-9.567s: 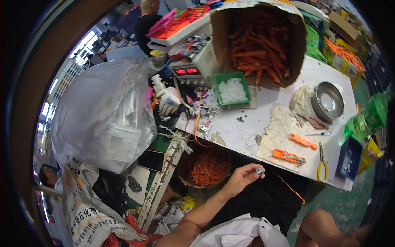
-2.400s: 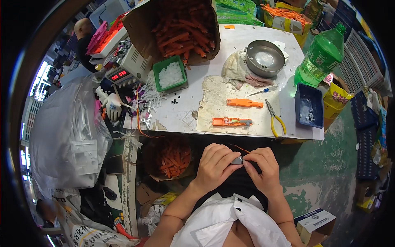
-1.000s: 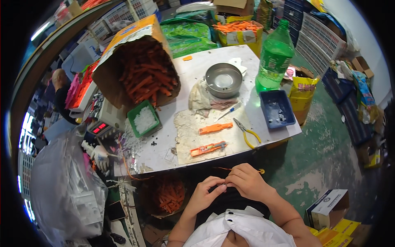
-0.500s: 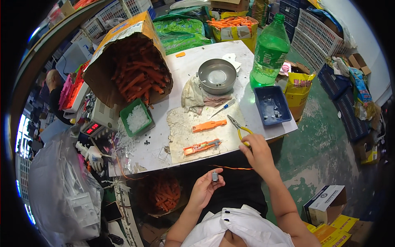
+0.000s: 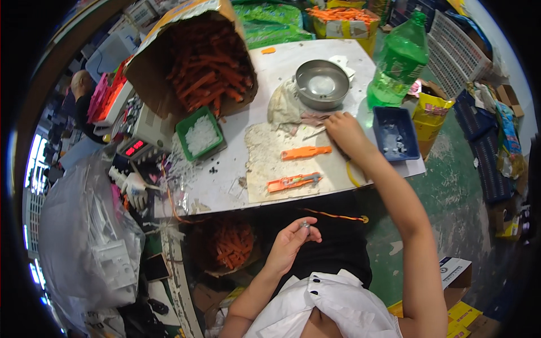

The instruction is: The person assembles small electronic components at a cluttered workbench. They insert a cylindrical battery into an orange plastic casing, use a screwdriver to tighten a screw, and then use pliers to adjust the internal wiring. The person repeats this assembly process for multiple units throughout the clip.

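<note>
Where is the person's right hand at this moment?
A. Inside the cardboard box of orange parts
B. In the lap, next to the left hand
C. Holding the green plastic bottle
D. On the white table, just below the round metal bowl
D: the right hand is stretched out over the white table, just below the round metal bowl, while the left hand stays near the lap with a small metal piece.

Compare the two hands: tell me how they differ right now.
The left hand is drawn in over the lap, pinching a small metal part; the right hand is stretched out onto the white table, fingers by the slim tool near the steel bowl. Both are bare.
</note>
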A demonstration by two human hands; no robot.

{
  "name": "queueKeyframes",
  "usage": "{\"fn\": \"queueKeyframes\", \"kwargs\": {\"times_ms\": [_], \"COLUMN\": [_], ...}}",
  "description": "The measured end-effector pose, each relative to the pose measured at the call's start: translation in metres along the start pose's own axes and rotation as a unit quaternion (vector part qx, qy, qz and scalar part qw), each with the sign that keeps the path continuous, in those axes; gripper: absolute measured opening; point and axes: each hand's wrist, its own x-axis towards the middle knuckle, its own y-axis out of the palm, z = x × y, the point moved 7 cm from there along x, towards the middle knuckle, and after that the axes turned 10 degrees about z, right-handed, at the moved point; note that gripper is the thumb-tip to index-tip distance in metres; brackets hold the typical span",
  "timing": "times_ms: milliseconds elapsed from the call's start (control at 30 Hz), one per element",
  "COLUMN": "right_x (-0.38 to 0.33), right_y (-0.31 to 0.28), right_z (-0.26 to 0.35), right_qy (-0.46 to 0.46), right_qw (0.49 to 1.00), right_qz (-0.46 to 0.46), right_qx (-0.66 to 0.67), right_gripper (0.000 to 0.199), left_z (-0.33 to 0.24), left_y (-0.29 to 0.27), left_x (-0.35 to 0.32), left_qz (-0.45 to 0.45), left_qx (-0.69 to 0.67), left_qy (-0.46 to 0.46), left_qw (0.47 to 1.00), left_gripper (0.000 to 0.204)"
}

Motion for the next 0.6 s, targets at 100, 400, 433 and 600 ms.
{"fn": "queueKeyframes", "kwargs": {"times_ms": [100, 400, 433, 600], "right_x": [-0.015, -0.156, -0.166, -0.186], "right_y": [-0.038, -0.093, -0.089, -0.084], "right_z": [0.01, 0.1, 0.102, 0.104], "right_qy": [-0.029, 0.004, 0.023, 0.083], "right_qw": [0.999, 0.92, 0.923, 0.907], "right_qz": [-0.024, 0.052, 0.035, 0.005], "right_qx": [0.008, 0.387, 0.382, 0.412], "right_gripper": [0.02, 0.035, 0.035, 0.034], "left_z": [-0.009, -0.015, -0.015, -0.011], "left_y": [-0.001, 0.003, 0.004, 0.007], "left_x": [-0.002, 0.011, 0.013, 0.019], "left_qz": [-0.006, 0.004, 0.006, 0.008], "left_qx": [0.023, 0.081, 0.09, 0.128], "left_qy": [0.019, 0.049, 0.048, 0.036], "left_qw": [1.0, 0.995, 0.995, 0.991], "left_gripper": [0.035, 0.034, 0.034, 0.034]}}
